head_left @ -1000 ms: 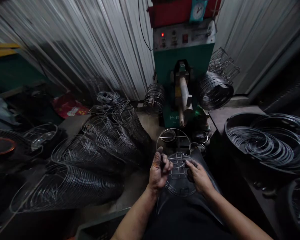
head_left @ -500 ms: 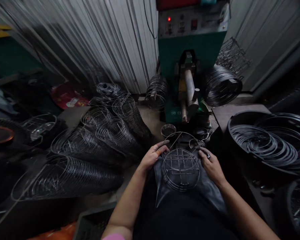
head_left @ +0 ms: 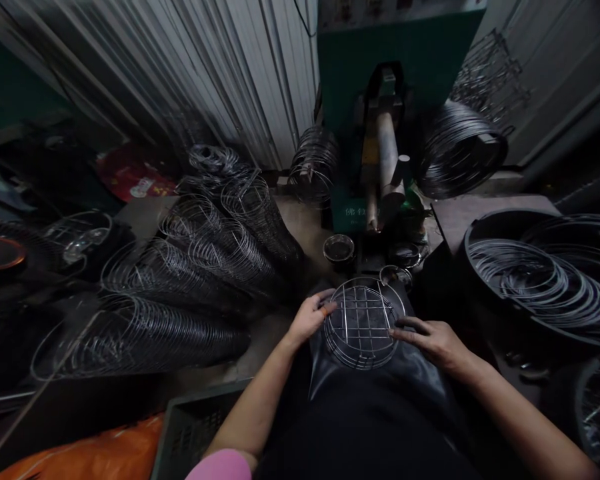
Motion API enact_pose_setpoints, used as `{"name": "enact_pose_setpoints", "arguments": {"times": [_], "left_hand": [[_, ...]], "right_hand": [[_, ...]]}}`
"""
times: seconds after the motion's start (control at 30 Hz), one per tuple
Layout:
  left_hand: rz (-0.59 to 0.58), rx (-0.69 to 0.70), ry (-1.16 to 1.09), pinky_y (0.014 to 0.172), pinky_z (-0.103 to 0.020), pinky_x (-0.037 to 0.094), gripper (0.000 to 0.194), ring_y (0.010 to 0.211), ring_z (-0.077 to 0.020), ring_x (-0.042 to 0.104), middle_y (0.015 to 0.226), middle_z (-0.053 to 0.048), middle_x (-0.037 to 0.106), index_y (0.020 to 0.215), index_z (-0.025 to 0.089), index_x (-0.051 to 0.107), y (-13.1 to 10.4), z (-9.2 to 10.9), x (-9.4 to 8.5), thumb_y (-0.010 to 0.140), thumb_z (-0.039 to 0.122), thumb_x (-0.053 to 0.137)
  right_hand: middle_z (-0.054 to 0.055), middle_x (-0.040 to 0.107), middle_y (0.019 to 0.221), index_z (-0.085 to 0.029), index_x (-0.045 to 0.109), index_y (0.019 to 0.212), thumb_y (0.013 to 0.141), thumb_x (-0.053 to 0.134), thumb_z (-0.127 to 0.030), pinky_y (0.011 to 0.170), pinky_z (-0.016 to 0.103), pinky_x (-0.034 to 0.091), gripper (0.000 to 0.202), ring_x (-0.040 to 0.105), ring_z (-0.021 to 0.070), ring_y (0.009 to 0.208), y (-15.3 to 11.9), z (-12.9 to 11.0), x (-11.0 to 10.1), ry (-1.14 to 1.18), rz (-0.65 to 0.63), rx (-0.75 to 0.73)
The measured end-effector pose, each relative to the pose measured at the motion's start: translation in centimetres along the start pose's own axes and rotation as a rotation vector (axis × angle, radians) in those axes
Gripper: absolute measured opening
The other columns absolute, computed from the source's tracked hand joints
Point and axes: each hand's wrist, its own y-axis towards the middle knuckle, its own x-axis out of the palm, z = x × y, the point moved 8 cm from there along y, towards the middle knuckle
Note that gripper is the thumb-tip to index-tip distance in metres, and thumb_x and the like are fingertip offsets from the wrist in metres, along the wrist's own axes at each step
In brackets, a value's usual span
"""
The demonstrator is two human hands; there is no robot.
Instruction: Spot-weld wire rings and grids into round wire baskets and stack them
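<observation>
Round wire grid racks [head_left: 363, 333] lie stacked on the dark apron [head_left: 325, 370] over my lap. The uppermost one is a thin ring with straight wires across it, sitting slightly off from those beneath. My left hand [head_left: 310, 319], with an orange band on one finger, closes on the ring's left rim. At the right rim, my right hand [head_left: 433, 340] pinches the wire between its fingertips, the back of the hand turned up. Dark smudges show on the fingers.
A green machine [head_left: 395, 120] with metal electrode arms stands ahead. Tall coils of wire rings [head_left: 180, 333] line the left side. On the right a black tub [head_left: 480, 293] holds loose rings. A green crate [head_left: 180, 427] and orange sack [head_left: 105, 447] are at lower left.
The upper ring has come down and toward me onto the stack. My right hand has turned and shifted down along its rim. The view has tilted downward.
</observation>
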Motion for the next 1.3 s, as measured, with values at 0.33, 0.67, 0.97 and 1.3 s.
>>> {"name": "enact_pose_setpoints", "arguments": {"times": [0.33,0.67,0.97,1.3], "left_hand": [[0.047,0.07,0.344,0.101,-0.037,0.037,0.041,0.112,-0.0229,0.053,0.12,-0.005,0.059,0.116,0.017,0.057,-0.5,-1.0,0.0,0.077,0.029,0.055],[0.028,0.079,0.328,0.104,-0.04,0.033,0.042,0.117,-0.0223,0.05,0.123,-0.003,0.057,0.117,0.02,0.056,-0.5,-1.1,0.1,0.077,0.031,0.056],[0.021,0.088,0.359,0.106,-0.037,0.03,0.043,0.12,-0.0213,0.047,0.125,-0.005,0.055,0.118,0.018,0.055,-0.2,-2.0,0.1,0.078,0.035,0.054],[-0.133,0.079,0.831,0.103,-0.046,0.027,0.101,0.126,-0.0315,0.033,0.137,-0.014,0.036,0.14,0.023,0.018,-2.2,-2.0,1.0,0.059,0.064,0.062]], "right_hand": [[0.008,0.061,0.113,-0.028,0.059,0.114,0.085,0.045,-0.022,0.066,0.025,0.051,0.033,0.065,0.0161,0.08,-1.9,1.1,3.5,0.406,-0.122,0.205],[0.008,0.067,0.093,-0.017,0.063,0.103,0.072,0.06,-0.045,0.077,0.035,0.049,0.042,0.062,0.0229,0.085,-2.9,6.4,5.7,0.85,0.287,1.014],[0.008,0.068,0.096,-0.017,0.067,0.098,0.071,0.062,-0.042,0.083,0.038,0.046,0.037,0.061,0.0241,0.09,-3.6,4.9,6.4,0.871,0.379,1.044],[0.008,0.066,0.097,-0.019,0.066,0.104,0.075,0.06,-0.043,0.08,0.035,0.046,0.038,0.059,0.0228,0.092,-4.2,5.0,6.7,0.747,0.341,0.963]]}}
